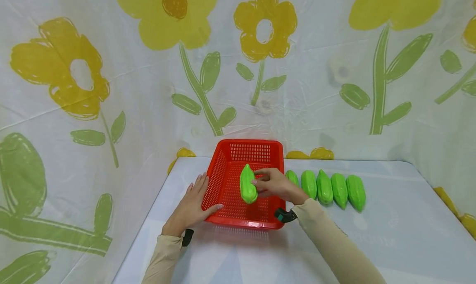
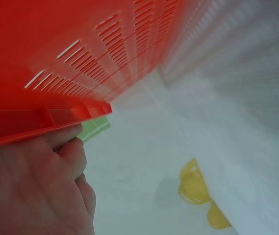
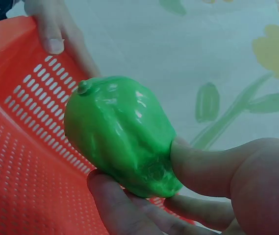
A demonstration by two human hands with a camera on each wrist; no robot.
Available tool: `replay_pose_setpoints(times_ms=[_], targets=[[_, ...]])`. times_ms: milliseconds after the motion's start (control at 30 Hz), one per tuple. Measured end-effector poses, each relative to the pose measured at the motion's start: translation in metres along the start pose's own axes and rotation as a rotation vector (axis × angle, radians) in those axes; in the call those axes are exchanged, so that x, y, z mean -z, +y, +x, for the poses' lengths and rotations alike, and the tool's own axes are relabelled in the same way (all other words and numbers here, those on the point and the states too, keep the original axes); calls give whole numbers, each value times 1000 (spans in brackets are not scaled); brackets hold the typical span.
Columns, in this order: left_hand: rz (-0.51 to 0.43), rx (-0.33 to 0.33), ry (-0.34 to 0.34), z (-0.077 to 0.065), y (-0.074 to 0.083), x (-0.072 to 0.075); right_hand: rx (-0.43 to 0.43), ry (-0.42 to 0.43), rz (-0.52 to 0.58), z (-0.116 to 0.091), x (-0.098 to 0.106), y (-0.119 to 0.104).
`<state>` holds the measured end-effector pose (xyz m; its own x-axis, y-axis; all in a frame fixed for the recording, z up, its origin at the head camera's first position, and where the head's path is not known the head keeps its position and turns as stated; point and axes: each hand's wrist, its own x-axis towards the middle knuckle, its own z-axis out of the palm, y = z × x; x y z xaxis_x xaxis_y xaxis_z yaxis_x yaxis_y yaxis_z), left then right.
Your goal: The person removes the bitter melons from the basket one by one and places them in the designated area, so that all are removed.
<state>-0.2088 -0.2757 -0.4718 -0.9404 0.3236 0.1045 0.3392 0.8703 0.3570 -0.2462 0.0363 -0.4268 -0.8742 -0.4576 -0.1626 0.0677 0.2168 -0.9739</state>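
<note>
My right hand (image 1: pixel 273 182) holds a glossy green ridged vegetable (image 1: pixel 247 184), perhaps artificial, above the inside of a red plastic basket (image 1: pixel 245 224). In the right wrist view, the thumb presses one side of the green vegetable (image 3: pixel 117 132) and the fingers support it from the other side and below. Its small stub points away from the palm. My left hand (image 1: pixel 191 205) rests against the basket's left rim, fingers extended along the outside and thumb reaching over the edge. The left wrist view has the left hand (image 2: pixel 41 181) touching beneath the red rim (image 2: pixel 46 129).
Right of the basket, several similar green vegetables (image 1: pixel 324 187) lie side by side in a row on the pale tabletop (image 1: pixel 390 234). The nearest one to the basket is partly hidden. A white curtain (image 1: pixel 305 81) with yellow flowers hangs behind and at the sides.
</note>
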Motion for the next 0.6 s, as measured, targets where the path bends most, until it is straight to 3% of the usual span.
replay_pose_setpoints(times_ms=[233, 600], targets=[[-5, 5, 6, 0, 0, 1, -12, 32, 26, -8, 12, -5], [-17, 1, -5, 0, 0, 1, -16, 99, -20, -27, 33, -4]])
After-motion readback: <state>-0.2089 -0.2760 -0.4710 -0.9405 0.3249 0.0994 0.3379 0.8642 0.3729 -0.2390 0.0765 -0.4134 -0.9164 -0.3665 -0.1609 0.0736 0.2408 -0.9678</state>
